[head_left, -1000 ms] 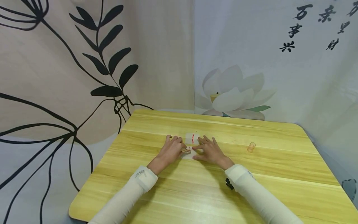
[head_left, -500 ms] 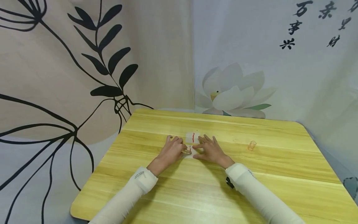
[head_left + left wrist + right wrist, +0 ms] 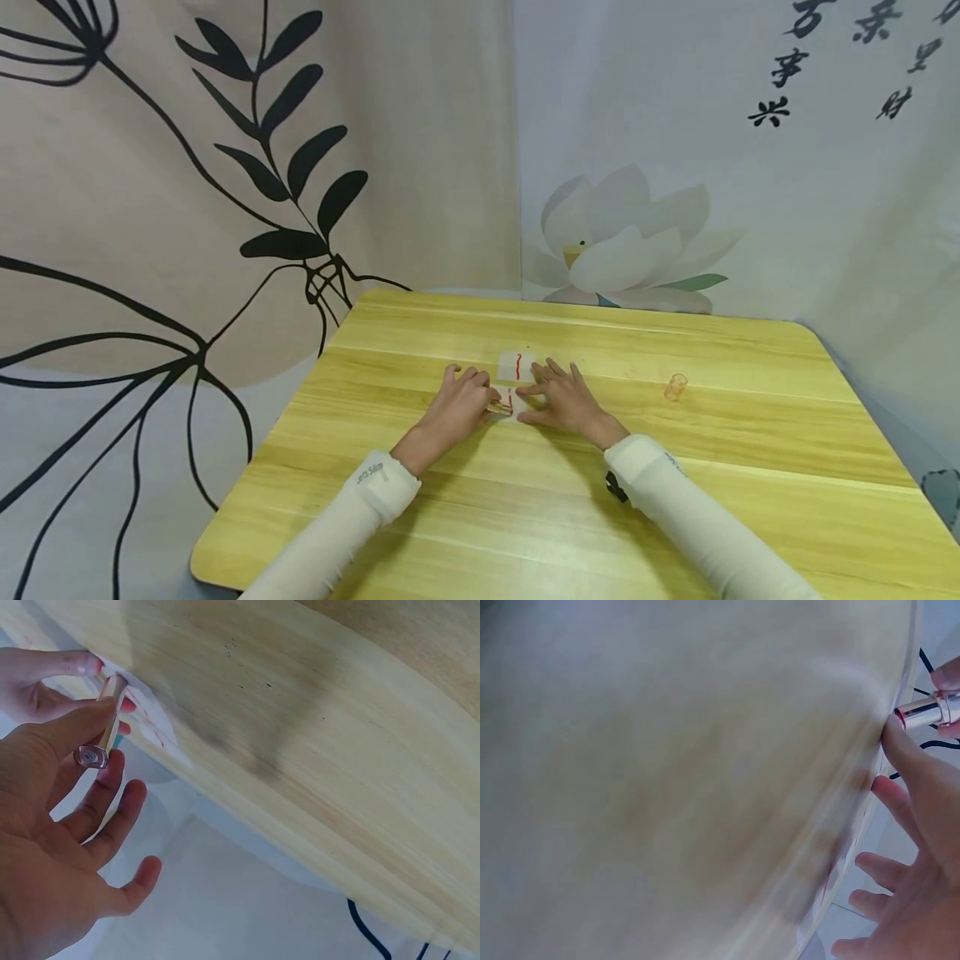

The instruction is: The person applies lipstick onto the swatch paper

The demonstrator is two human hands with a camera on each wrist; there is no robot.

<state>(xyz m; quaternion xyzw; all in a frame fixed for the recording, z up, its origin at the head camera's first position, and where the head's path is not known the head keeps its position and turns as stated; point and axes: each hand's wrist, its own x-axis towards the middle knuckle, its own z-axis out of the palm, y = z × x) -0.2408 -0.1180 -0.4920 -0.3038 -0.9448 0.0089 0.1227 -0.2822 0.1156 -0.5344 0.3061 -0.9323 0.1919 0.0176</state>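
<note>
My left hand [image 3: 465, 396] pinches a shiny gold lipstick [image 3: 500, 408] between thumb and fingers; its red end meets the nearer sheet of white paper [image 3: 161, 712], where a short red line shows. In the left wrist view the tube's square base points toward the camera, with the other fingers loosely spread. Opposite it, my right hand [image 3: 566, 404] lies with fingers spread, fingertips at the right edges of the papers. In the right wrist view its thumb is close to the lipstick's red tip. A farther white sheet [image 3: 507, 365] carries a wavy red line.
A small see-through orange cylinder [image 3: 676, 387] is on the wooden table [image 3: 750, 433], well right of my right hand. Behind the table hang printed cloths with black leaves [image 3: 303, 158] and a white lotus [image 3: 630, 242].
The lipstick tip has shifted slightly toward me, and the red line on the nearer paper has grown longer. My right hand stays in place.
</note>
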